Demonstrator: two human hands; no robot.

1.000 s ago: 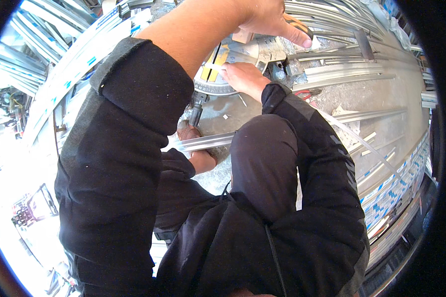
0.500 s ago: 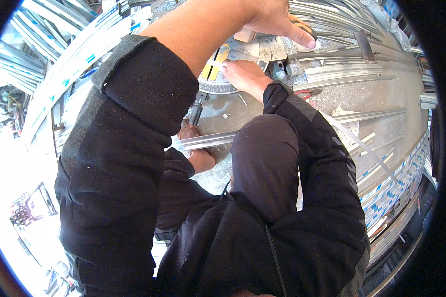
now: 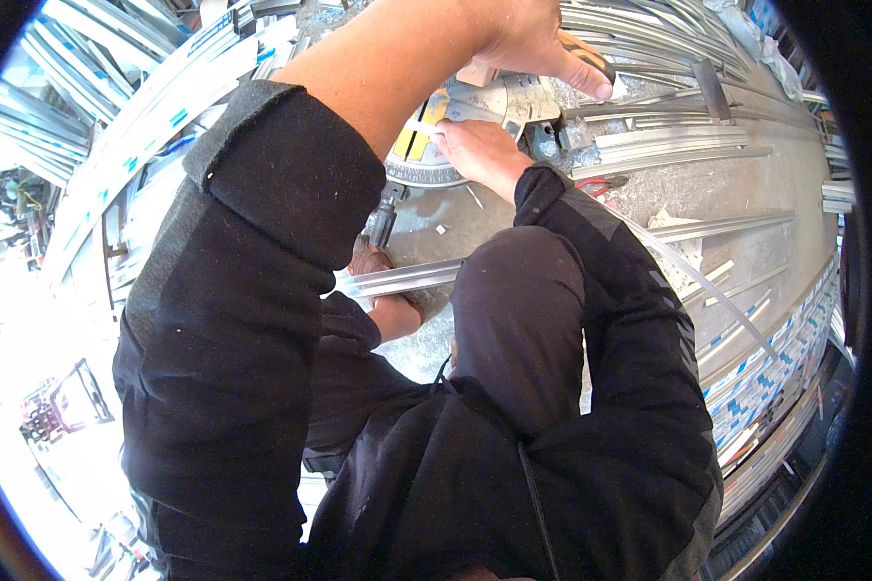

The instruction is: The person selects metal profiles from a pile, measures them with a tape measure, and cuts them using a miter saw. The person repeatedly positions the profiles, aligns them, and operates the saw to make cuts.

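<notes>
My left hand [image 3: 525, 37] reaches across the top and wraps round an orange-and-black handle [image 3: 589, 56] of a miter saw, thumb along it; the other fingers are mostly hidden. Below it is the saw's round grey table [image 3: 434, 175], marked with a scale and fitted with a yellow insert [image 3: 415, 142]. Close to the insert, my right hand [image 3: 481, 152] rests over the table, its fingertips closed on the end of a thin whitish strip [image 3: 421, 127]. The saw blade is out of sight behind my left arm.
Long metal profiles [image 3: 669, 143] lie on the floor to the right, near red-handled pliers [image 3: 603, 184]. A pale flexible strip [image 3: 712, 286] runs out past my right sleeve. One metal profile [image 3: 407, 278] crosses beside my knee. More profiles [image 3: 107, 44] are stacked far left.
My left hand and the handle have shifted very slightly down and left. The right hand stays in place by the yellow insert.
</notes>
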